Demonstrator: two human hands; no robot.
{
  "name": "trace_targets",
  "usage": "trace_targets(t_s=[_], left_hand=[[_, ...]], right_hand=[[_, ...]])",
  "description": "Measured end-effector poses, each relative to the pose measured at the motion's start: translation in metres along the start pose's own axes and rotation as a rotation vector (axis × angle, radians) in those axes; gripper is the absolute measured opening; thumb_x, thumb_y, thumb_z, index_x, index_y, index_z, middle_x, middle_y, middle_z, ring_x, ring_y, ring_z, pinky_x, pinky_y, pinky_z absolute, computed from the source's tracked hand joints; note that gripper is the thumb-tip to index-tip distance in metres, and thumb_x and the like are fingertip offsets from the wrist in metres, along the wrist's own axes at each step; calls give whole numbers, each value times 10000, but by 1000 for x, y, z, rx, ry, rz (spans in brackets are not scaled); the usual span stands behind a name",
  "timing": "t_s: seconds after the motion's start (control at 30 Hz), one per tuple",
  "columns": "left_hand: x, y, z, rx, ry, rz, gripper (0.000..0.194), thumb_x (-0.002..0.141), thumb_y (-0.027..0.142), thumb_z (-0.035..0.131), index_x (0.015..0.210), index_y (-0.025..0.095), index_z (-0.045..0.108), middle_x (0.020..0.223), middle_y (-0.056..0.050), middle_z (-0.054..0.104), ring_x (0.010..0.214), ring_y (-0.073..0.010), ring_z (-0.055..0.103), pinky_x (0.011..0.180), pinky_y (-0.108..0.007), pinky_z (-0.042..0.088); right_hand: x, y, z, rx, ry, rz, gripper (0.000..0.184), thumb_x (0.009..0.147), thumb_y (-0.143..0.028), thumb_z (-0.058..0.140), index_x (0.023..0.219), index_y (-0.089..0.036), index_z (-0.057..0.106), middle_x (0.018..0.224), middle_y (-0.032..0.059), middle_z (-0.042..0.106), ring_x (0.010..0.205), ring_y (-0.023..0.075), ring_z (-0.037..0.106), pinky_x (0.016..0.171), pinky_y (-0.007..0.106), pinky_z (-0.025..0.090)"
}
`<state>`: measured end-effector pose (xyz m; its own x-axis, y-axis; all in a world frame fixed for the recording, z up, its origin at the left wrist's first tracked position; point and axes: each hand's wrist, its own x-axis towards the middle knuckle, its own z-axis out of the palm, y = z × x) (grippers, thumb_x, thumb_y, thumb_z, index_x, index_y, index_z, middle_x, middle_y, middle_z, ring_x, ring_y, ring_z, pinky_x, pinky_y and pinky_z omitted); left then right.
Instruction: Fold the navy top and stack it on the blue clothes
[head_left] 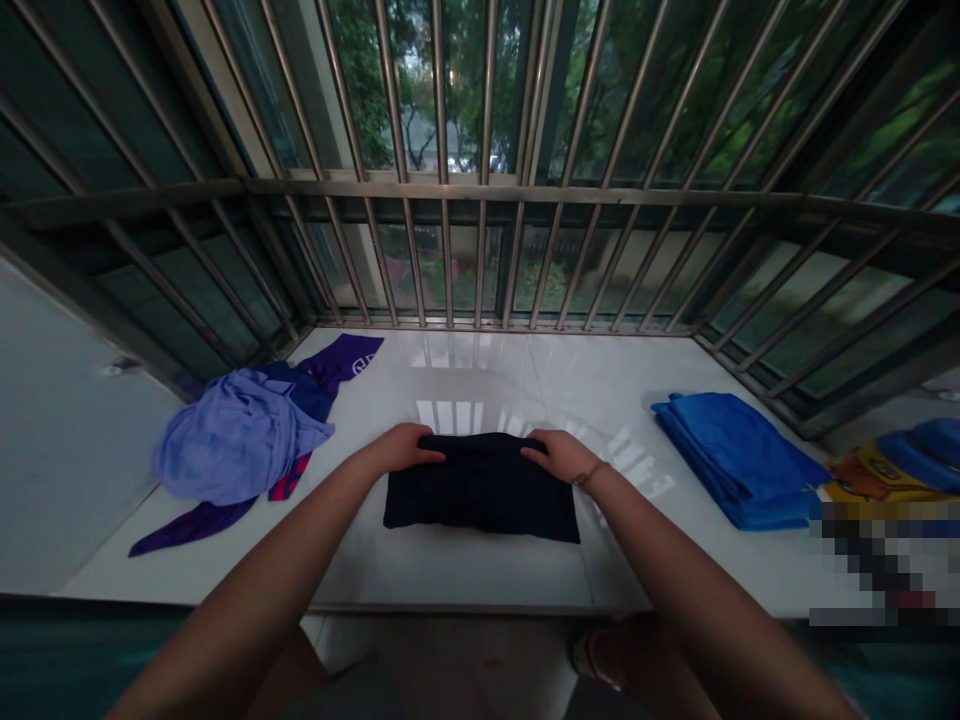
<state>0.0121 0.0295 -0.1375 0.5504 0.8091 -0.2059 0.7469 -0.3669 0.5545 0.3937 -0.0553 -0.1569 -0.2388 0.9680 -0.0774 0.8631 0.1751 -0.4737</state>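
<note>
Our two forearms reach out over the near edge of the white counter [465, 570]. We lay the left hand [401, 447] on the far left corner of a folded black garment [480, 495], fingers curled over its edge and pressing it, and the right hand [559, 455] on the far right corner in the same manner. This garment lies flat in the middle of the counter. Off to the left sits a crumpled heap of lilac and purple clothes [240, 445]. Well apart on the right lies a folded blue garment [739, 460], with a yellow and blue item [892, 465] beyond it. Metal window bars [480, 190] enclose the counter's far side.
</note>
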Motion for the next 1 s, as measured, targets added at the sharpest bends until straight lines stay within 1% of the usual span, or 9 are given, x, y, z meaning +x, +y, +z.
trace_targets(t_s=[0.07,0.17,0.37,0.47,0.6,0.67,0.77,0.87,1.0], left_hand=[[0,4,-11,-41,-53,-2,461,806,684,762,843,224,754,826,-57,783,780,-287,743,674,-341,516],[-1,17,-26,-97,-45,22,454,840,681,701,861,229,735,818,-25,770,754,-250,725,651,-318,506],[-21,50,-51,-72,257,120,303,915,528,703,1018,245,675,905,-6,724,876,-240,687,782,-332,509],[-42,55,-41,90,363,265,180,877,264,738,1049,245,689,1025,-41,755,999,-271,702,951,-403,536],[-76,42,11,276,252,308,397,797,28,702,1134,237,705,1162,-74,779,1197,-312,708,1273,-590,380],[-92,29,43,273,186,280,521,784,-14,685,1232,250,706,1239,-77,779,1252,-314,707,1310,-622,342],[-114,13,76,224,191,243,630,768,-37,673,1317,271,707,1303,-79,773,1255,-316,708,1262,-593,429],[-131,4,84,200,234,236,525,796,-14,661,1224,274,761,1228,-75,781,1183,-314,718,1217,-589,476],[-146,10,75,173,235,229,544,749,-39,597,1149,273,793,1232,-83,773,1172,-298,724,1134,-515,552]], right_hand=[[0,5,-9,13,-21,14,397,1067,-516,585,1012,-200,818,967,104,812,919,261,746,864,351,551],[-1,4,-27,50,-14,8,392,1060,-492,574,868,-210,765,835,54,768,785,217,701,767,317,529],[-30,-15,-80,96,248,-40,295,1062,-482,601,1132,-224,727,1034,58,770,946,223,693,894,341,541],[-60,-18,-89,43,346,-175,236,1003,-304,691,1229,-243,724,1154,74,764,1068,241,703,979,365,549],[-101,-5,-60,-183,264,-185,450,882,-52,660,1284,-237,743,1176,97,761,1138,276,702,1036,424,563],[-120,6,-37,-237,158,-141,388,892,-50,646,1200,-239,786,1137,97,770,1100,285,716,1011,431,581],[-146,20,-8,-188,106,-81,327,960,-103,594,1150,-250,816,1141,100,780,1097,287,725,1012,434,595],[-165,27,4,-124,184,0,327,989,-155,548,1154,-250,814,1163,106,772,1120,283,723,1034,435,592],[-164,21,7,-139,287,201,280,1012,-212,517,1067,-228,791,1123,118,762,1076,282,726,980,417,581]])
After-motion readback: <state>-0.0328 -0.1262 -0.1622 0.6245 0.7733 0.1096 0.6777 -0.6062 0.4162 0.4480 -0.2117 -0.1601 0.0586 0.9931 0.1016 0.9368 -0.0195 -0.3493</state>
